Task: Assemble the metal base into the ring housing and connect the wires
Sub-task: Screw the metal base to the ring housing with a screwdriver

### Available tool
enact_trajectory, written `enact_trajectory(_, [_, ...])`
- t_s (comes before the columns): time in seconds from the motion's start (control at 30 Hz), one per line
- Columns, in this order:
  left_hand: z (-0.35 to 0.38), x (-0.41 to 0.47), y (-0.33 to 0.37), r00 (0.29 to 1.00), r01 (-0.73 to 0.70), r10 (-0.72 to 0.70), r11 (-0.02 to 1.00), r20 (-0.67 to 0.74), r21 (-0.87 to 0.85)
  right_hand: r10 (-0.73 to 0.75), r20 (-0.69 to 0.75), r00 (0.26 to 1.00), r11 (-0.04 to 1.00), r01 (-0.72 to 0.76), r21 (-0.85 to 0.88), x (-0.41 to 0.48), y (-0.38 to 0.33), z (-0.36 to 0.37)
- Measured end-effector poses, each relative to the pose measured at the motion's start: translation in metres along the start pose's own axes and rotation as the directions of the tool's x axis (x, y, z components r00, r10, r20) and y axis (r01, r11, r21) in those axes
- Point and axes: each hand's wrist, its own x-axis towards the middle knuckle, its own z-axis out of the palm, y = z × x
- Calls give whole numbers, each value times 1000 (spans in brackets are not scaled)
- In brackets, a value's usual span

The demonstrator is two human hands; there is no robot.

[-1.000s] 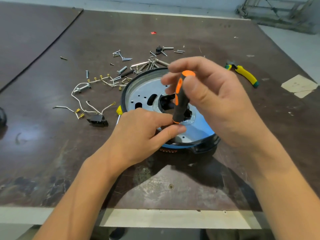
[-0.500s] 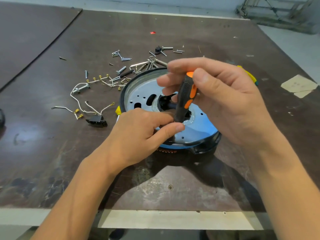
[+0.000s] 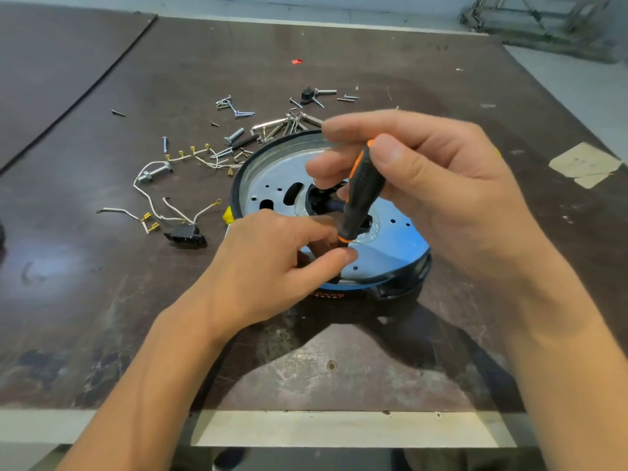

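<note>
A round metal base (image 3: 278, 180) with several holes lies inside a black ring housing (image 3: 238, 185) on the table. My right hand (image 3: 438, 188) grips a black and orange screwdriver (image 3: 362, 190), held nearly upright over the base's middle. My left hand (image 3: 272, 263) pinches something at the screwdriver's lower end, where the tip is hidden by my fingers. White wires (image 3: 149, 198) with brass terminals and a black connector (image 3: 186, 236) lie on the table left of the housing.
Loose screws and bolts (image 3: 238, 112) are scattered behind the housing. Silver hex keys (image 3: 282, 123) lie at its far rim. A yellow tool tip (image 3: 227, 214) shows beside the housing. Paper scraps (image 3: 584, 164) lie at the right. The table's front edge (image 3: 306, 428) is near me.
My right hand has turned the screwdriver handle, so the orange stripe has rotated, and the hand now hides the yellow pliers behind it. My left hand stays at the tip.
</note>
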Motion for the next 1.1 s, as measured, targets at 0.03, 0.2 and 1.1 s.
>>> enact_trajectory(0.03, [0,0,0,1000,-2,2,1000,-6,-2,-11,-22,1000,999,10,-34,0,-1,1])
enact_trajectory(0.2, [0,0,1,1000,-19,19,1000,3,16,-249,-211,945,843,104,-528,2,6,12])
enact_trajectory(1.1, [0,-1,0,999,-30,32,998,-29,57,-125,-49,991,959,108,-261,2,3,11])
